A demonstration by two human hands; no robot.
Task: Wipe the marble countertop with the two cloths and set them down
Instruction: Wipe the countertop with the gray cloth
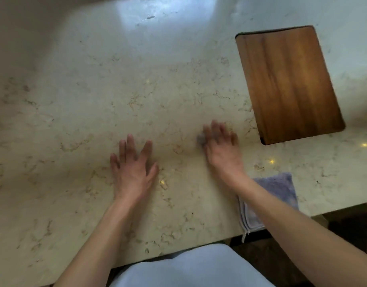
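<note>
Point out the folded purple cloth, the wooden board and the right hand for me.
folded purple cloth [280, 187]: head view, its fuzzy top face beside the forearm.
wooden board [290, 83]: head view, middle of its top face.
right hand [222, 149]: head view, back of the hand.

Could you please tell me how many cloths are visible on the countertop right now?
2: a folded purple cloth under the right forearm, and a small greyish bit beneath the right hand, blurred.

No readable text, label, brand or number shows on anything in this view.
</note>
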